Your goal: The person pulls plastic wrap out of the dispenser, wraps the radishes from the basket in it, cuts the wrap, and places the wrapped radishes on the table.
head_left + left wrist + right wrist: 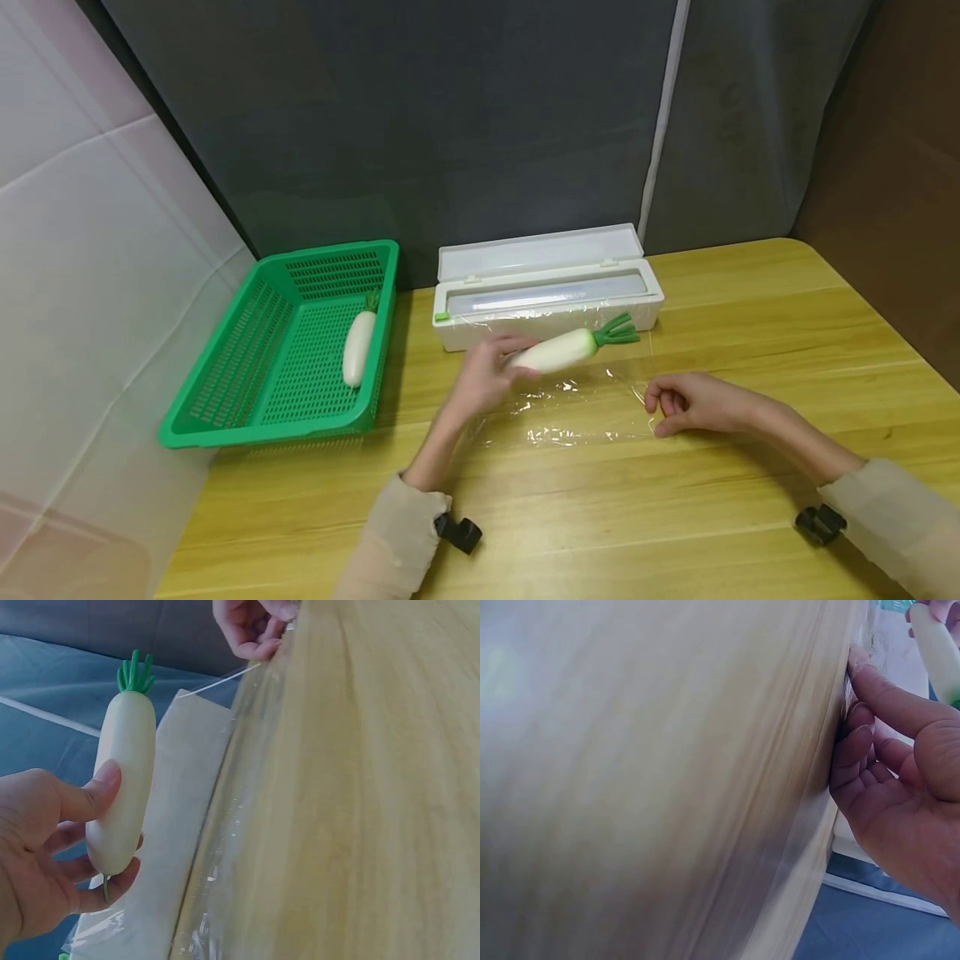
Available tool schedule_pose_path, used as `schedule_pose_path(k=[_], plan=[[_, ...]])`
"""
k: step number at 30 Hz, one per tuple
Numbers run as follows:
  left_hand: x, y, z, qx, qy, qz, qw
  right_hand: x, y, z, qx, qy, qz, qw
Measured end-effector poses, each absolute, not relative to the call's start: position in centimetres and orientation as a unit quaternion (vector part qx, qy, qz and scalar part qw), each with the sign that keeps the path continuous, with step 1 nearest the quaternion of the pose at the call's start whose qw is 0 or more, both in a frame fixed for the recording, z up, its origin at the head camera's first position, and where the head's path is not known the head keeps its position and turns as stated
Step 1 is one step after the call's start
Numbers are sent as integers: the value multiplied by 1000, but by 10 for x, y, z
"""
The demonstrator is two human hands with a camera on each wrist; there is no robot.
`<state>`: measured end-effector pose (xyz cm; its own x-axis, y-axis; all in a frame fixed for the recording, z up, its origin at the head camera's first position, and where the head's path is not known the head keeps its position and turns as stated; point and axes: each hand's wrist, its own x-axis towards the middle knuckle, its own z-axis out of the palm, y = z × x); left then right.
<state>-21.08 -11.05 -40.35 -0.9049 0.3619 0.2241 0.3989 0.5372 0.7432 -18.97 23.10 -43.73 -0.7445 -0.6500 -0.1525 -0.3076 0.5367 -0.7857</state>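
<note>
My left hand (482,379) grips a white radish (558,352) near its root end, thumb on one side and fingers on the other. The radish's green leaf stubs point right, and it is held above a sheet of clear cling film (566,410). In the left wrist view the radish (124,776) stands nearly upright, its thin root tip by the fingers. My right hand (696,404) pinches the film's right edge, fingers curled. Behind the film sits a white cling film dispenser (454,337), lid raised, with the film running out over its front.
At the left stands a green plastic basket (258,437) with another white radish (358,348) inside. A dark grey curtain (450,125) hangs behind the wooden table (570,533). White sheeting (90,275) is on the left, a brown panel (892,183) on the right.
</note>
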Motion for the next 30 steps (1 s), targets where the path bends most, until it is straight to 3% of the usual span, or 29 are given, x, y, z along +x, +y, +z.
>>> schedule_pose_path(k=[30], plan=[[-216, -110, -426, -257, -899, -355, -5, -190, 229, -435, -269, 852, -391, 222]])
